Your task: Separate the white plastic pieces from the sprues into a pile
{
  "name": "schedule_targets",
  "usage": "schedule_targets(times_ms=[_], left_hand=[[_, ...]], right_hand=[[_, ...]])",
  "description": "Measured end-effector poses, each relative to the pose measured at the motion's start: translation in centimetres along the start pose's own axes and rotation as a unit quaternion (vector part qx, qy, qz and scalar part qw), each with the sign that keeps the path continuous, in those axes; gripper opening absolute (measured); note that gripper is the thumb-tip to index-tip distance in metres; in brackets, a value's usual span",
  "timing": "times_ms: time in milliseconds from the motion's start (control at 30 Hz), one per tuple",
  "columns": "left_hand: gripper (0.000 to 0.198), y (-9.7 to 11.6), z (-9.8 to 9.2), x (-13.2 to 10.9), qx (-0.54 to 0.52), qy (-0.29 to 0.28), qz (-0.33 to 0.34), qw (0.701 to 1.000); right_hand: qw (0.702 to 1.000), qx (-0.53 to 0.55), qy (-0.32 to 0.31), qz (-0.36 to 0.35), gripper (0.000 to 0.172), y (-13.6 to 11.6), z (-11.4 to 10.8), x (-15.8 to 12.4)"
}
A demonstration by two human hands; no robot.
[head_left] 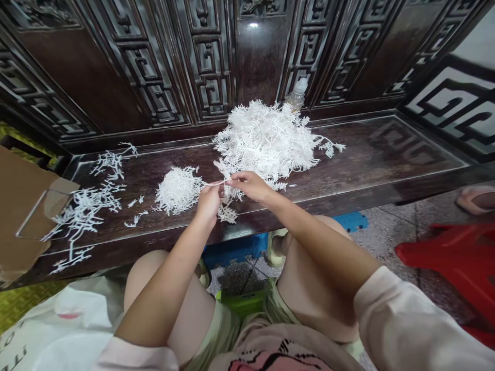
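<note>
My left hand point(209, 202) grips the stem of a fluffy white artificial sprig point(178, 190), whose dense round head sticks out to the left. My right hand point(249, 185) pinches the thin white stem point(214, 183) close to the left hand, with the fingertips nearly meeting it. Just beyond both hands, a large heap of white branching sprigs point(263, 141) lies on a dark wooden bench point(371, 159). Smaller white pieces point(85, 206) are scattered along the bench to the left.
A carved dark wood panel point(209, 62) rises behind the bench, with a plastic bottle point(297, 95) standing against it. A cardboard box flap point(23, 206) overlaps the bench's left end. A red plastic stool point(452, 257) stands on the floor at right, and a white plastic bag point(58, 330) lies at lower left.
</note>
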State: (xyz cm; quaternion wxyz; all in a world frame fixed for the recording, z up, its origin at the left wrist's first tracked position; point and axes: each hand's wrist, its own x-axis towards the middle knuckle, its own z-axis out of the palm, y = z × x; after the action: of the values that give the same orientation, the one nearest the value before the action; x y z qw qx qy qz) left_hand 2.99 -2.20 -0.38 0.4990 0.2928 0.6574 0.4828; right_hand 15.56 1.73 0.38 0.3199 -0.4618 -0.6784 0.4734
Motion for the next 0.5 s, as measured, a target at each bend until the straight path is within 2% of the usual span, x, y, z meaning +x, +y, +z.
schedule_targets(times_ms=[67, 100, 167, 233, 267, 300, 333, 400, 467, 500], left_hand=[[0.023, -0.3, 0.2, -0.5, 0.075, 0.001, 0.013, 0.997], [0.021, -0.4, 0.3, -0.9, 0.126, -0.019, 0.019, 0.992], [0.017, -0.3, 0.5, -2.0, 0.215, -0.113, 0.015, 0.97], [0.023, 0.3, 0.4, -3.4, 0.251, -0.228, 0.024, 0.941], [0.026, 0.7, 0.4, -4.1, 0.255, -0.267, 0.052, 0.928], [0.027, 1.2, 0.2, -4.6, 0.26, -0.279, 0.099, 0.919], [0.026, 1.8, 0.0, -4.9, 0.273, -0.264, 0.162, 0.911], [0.023, 2.8, -0.7, -5.0, 0.331, -0.167, 0.29, 0.882], [0.027, 3.4, -1.5, -4.4, 0.408, -0.045, 0.368, 0.834], [0.031, 3.7, -1.9, -3.9, 0.445, -0.007, 0.387, 0.808]], right_hand=[[0.998, -0.041, 0.04, -0.009, 0.017, 0.0, -0.1, 0.2], [0.997, -0.059, 0.049, -0.011, 0.016, 0.0, -0.2, 0.3], [0.996, -0.078, 0.044, -0.016, 0.015, 0.0, -0.5, 0.5], [0.995, -0.087, 0.034, -0.019, 0.014, -0.1, -0.7, 0.5], [0.995, -0.09, 0.031, -0.02, 0.014, -0.1, -0.7, 0.5], [0.996, -0.089, 0.022, -0.022, 0.013, -0.2, -0.7, 0.4], [0.996, -0.084, 0.006, -0.024, 0.013, -0.2, -0.7, 0.3], [0.997, -0.066, -0.037, -0.027, 0.013, -0.4, -0.7, 0.2], [0.996, -0.051, -0.07, -0.031, 0.012, -0.5, -0.6, 0.0], [0.995, -0.05, -0.079, -0.031, 0.012, -0.6, -0.5, 0.0]])
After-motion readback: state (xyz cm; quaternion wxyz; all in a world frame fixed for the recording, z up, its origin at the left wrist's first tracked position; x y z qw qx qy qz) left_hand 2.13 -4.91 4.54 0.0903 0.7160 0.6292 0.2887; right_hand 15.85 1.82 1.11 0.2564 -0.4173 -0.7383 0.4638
